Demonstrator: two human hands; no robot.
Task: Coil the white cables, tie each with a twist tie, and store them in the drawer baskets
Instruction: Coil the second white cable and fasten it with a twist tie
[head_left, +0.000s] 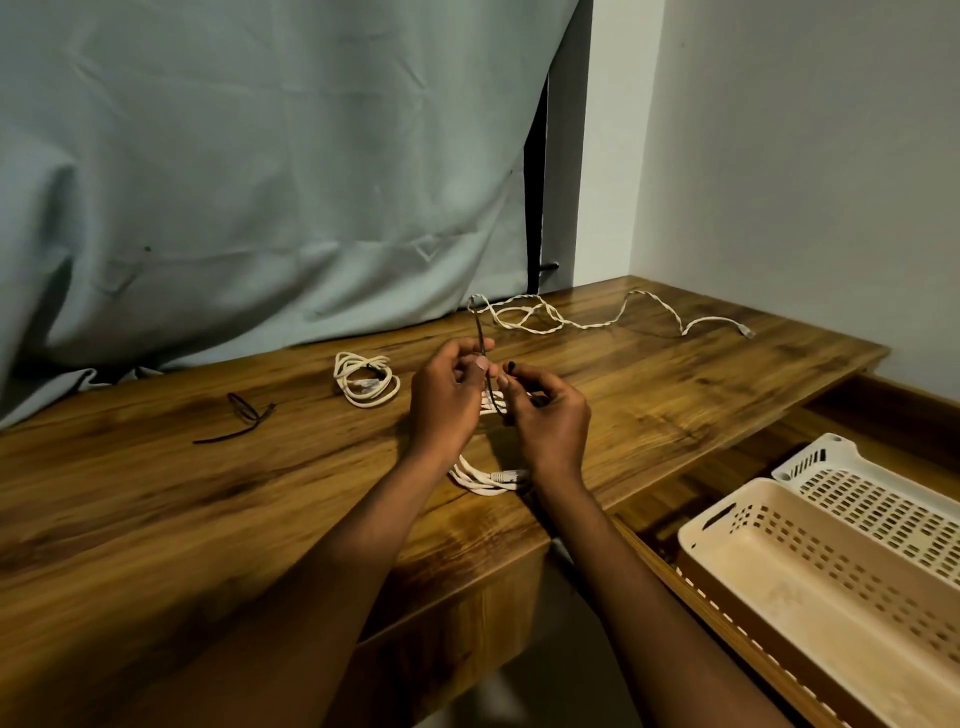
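Both hands meet at the centre of the frame above a wooden worktop (156, 493); the left hand (447, 397) has its fingers curled and pinches a dark twist tie (480, 340) whose free end stands up above the thumb; the right hand (550, 415) likewise pinches the other end of that tie between thumb and fingertips; between and under the two hands lies a coiled white cable (485, 480), its loops showing at the wrists and again just behind the fingers, with a connector plug visible at the lower loop; whether the tie already passes round the coil cannot be told, since the hands cover that part.

Left of the hands, slightly higher in the frame, a second coiled white cable (366, 384) rests on the worktop, bound with a dark tie; further left lies a spare dark twist tie (241, 421), bent and loose on the wood; along the upper middle of the frame a loose white cable (597, 325) sprawls uncoiled, running rightward to a plug near the far edge.

At the lower right an open drawer (670, 499) holds two perforated plastic baskets side by side; the cream basket (737, 571) nearer the centre shows only its bare floor; the white basket (810, 462) beyond it, toward the right edge, likewise shows no cable in the part in view.

A pale blue-grey curtain (260, 182) hangs behind the worktop, its hem touching the wood.
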